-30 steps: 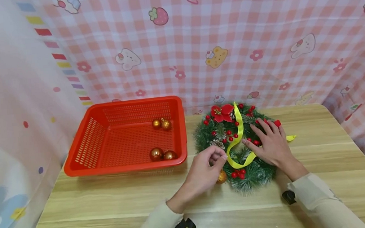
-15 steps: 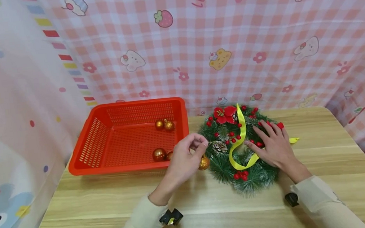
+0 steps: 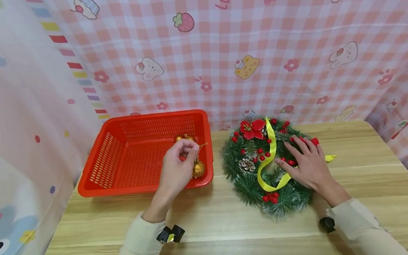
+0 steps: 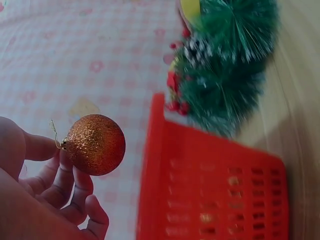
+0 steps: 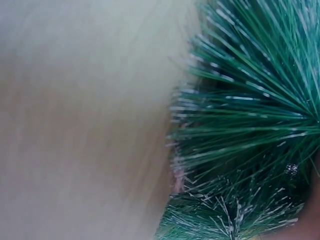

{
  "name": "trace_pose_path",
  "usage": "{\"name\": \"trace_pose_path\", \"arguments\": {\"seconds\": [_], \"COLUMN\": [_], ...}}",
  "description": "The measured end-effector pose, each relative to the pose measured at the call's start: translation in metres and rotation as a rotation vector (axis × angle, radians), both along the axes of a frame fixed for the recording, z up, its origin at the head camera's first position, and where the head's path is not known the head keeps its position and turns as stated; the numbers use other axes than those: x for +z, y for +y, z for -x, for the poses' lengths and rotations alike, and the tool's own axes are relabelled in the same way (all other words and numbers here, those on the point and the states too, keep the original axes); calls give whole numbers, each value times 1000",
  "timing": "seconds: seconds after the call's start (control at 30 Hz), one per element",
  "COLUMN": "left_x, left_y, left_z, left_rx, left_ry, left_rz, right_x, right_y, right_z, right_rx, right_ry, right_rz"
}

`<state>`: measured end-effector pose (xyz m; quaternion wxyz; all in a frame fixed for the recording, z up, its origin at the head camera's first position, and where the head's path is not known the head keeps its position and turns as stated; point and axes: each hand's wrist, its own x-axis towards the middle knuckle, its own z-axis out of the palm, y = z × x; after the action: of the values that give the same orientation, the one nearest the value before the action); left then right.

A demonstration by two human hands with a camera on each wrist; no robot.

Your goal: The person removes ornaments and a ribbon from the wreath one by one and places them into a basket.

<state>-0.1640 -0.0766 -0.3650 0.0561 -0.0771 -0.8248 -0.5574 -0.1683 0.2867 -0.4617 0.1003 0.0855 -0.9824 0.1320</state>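
Sitting at the far left of the wooden table [image 3: 212,220] is a red basket [image 3: 120,167], its mesh walls open at the top. At least 1 gold ball [image 3: 178,138] lies against its far wall; anything else inside is hidden behind the hand. Over the basket's near right corner hangs the left hand [image 3: 176,168], thumb and fingertips pinched together on the thin loop of a glittery gold ball [image 3: 198,169], which dangles just below them, close to the basket's right wall. In the left wrist view the same ball [image 4: 95,144] hangs clear of the curled fingers [image 4: 70,192], with the basket [image 4: 210,185] beyond it. To the right, just beside the basket but apart from it, a green wreath [image 3: 246,180] lies flat on the table, dotted with red berries, a pine cone [image 3: 245,164], a red flower [image 3: 252,127] on its far edge and a yellow ribbon [image 3: 269,154] looping across the middle. The right hand [image 3: 307,165] rests flat on the wreath's right side, fingers straight and spread, gripping nothing.
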Motion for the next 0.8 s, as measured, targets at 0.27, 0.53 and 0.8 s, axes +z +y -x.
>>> {"name": "trace_pose_path", "arguments": {"seconds": [0.27, 0.53, 0.8], "left_x": [-10, -17, -20], "left_y": [-19, -25, -28], "left_z": [10, 17, 20], "left_rx": [70, 95, 114], "left_ry": [3, -49, -62], "left_rz": [54, 74, 85], "right_x": [1, 1, 0], "right_y": [-1, -1, -1], "right_z": [-2, -2, 0], "right_rx": [-2, -2, 1], "right_ry": [9, 18, 21], "right_rz": [1, -1, -1]}}
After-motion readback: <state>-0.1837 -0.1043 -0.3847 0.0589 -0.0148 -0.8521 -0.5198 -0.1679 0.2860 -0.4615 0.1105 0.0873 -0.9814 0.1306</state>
